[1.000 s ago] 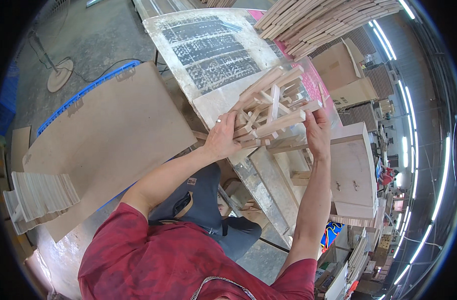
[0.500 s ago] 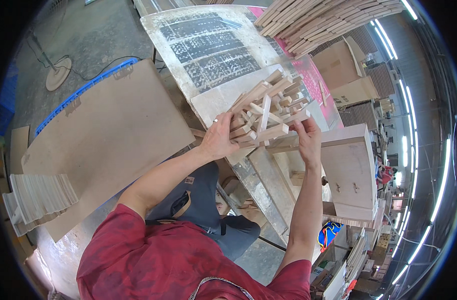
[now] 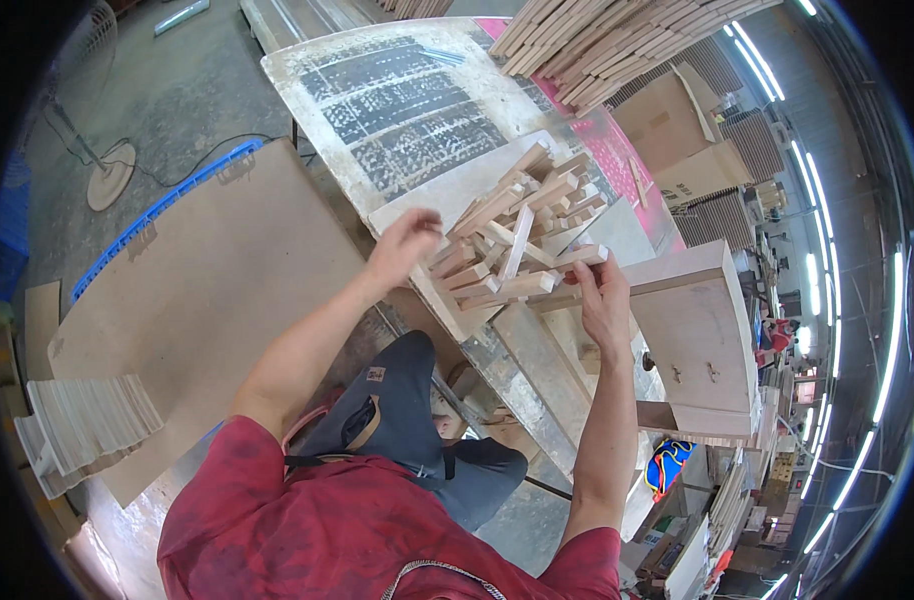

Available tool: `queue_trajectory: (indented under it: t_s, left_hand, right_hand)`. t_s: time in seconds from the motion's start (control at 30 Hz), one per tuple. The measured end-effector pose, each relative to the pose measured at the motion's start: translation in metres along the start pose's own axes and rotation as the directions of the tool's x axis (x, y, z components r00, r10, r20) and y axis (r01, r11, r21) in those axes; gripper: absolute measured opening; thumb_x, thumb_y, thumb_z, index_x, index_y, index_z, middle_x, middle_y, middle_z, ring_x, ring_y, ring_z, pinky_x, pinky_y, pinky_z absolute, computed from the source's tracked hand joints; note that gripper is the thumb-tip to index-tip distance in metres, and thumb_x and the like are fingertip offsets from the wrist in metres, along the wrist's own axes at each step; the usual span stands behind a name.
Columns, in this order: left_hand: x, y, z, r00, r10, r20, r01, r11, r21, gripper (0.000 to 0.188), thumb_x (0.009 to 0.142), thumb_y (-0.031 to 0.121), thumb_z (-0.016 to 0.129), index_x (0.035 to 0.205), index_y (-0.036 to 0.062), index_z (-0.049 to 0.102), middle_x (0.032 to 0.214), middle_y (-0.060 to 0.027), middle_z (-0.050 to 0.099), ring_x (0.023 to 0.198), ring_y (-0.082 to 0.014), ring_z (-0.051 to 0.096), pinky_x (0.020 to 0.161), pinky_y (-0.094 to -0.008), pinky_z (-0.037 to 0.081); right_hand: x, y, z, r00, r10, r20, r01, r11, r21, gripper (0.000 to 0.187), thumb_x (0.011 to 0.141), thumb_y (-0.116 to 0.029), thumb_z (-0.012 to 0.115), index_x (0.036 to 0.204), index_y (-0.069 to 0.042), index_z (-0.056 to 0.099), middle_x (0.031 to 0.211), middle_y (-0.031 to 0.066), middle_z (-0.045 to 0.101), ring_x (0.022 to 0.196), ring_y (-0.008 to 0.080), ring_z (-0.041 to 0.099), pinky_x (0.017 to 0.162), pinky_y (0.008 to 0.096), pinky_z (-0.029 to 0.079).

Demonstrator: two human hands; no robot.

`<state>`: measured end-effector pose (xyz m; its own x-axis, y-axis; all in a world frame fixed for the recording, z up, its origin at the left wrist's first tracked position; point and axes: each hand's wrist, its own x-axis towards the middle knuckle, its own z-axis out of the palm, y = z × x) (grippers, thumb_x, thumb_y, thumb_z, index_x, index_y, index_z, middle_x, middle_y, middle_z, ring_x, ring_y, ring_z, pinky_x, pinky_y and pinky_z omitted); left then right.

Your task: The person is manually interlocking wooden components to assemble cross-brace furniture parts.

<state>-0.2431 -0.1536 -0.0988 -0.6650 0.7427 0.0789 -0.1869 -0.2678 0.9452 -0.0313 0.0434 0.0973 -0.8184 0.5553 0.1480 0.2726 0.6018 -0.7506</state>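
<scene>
A jumbled pile of short, pale wooden sticks (image 3: 518, 240) lies on a board at the near corner of the workbench. My right hand (image 3: 604, 308) is at the pile's right side, thumb and fingers closed on the end of one wooden stick (image 3: 583, 256). My left hand (image 3: 405, 246) hovers just left of the pile, apart from the sticks. Motion blurs its fingers, so their closing is unclear, and I make out nothing held in it.
Long wooden strips (image 3: 587, 50) are stacked at the far right of the workbench (image 3: 327, 65). Right of my right hand stands a wooden machine box (image 3: 692, 340). A brown sheet (image 3: 207, 300) covers a blue crate (image 3: 167, 210) at left, with thin pale slats (image 3: 92, 425) on it.
My left hand has let go of the pile's left side and moved away to the left. My right hand stays at the right-hand stick. The view has shifted slightly.
</scene>
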Motion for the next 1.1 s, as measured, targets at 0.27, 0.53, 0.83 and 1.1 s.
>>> queue_trajectory:
  t_s: [0.27,0.53,0.83,1.1]
  left_hand:
    - [0.076,0.047,0.043,0.932,-0.165,0.323,0.163,0.986,0.032,0.061,0.110,0.050,0.033,0.137,0.0018,0.059,0.133,-0.0085,0.062,0.121,-0.0173,0.057,0.109,-0.0312,0.039]
    - [0.085,0.029,0.047,0.977,-0.023,0.211,0.010,0.998,0.063,0.066,0.108,0.058,0.033,0.132,0.0042,0.063,0.124,-0.0066,0.066,0.112,-0.0145,0.060,0.102,-0.0316,0.046]
    - [0.078,0.049,0.059,0.914,-0.138,0.380,0.229,0.952,-0.205,0.072,0.105,0.065,0.033,0.133,0.0054,0.063,0.127,-0.0069,0.066,0.117,-0.0157,0.060,0.103,-0.0313,0.045]
    - [0.095,0.028,0.047,0.832,-0.286,0.475,0.371,0.924,-0.094,0.086,0.098,0.076,0.033,0.143,0.0065,0.055,0.135,-0.0073,0.062,0.121,-0.0174,0.059,0.107,-0.0319,0.044]
  right_hand:
    - [-0.002,0.005,-0.011,0.997,0.010,0.074,-0.019,0.993,0.115,0.021,0.104,-0.010,0.055,0.121,0.002,0.059,0.099,0.0084,0.070,0.090,0.0158,0.066,0.084,0.0314,0.053]
    - [-0.005,-0.006,-0.011,0.994,0.038,0.100,-0.032,0.998,-0.062,0.017,0.103,-0.007,0.056,0.117,0.001,0.059,0.098,0.0072,0.070,0.091,0.0143,0.066,0.085,0.0302,0.053]
    - [-0.002,-0.007,-0.019,0.986,0.024,0.162,-0.021,1.000,-0.021,0.019,0.100,-0.005,0.057,0.119,0.001,0.058,0.098,0.0104,0.073,0.090,0.0184,0.070,0.084,0.0325,0.054]
    - [0.006,-0.004,-0.015,0.984,0.039,0.176,-0.030,0.998,-0.053,0.019,0.100,-0.004,0.056,0.118,0.002,0.058,0.096,0.0109,0.072,0.088,0.0188,0.070,0.082,0.0329,0.055]
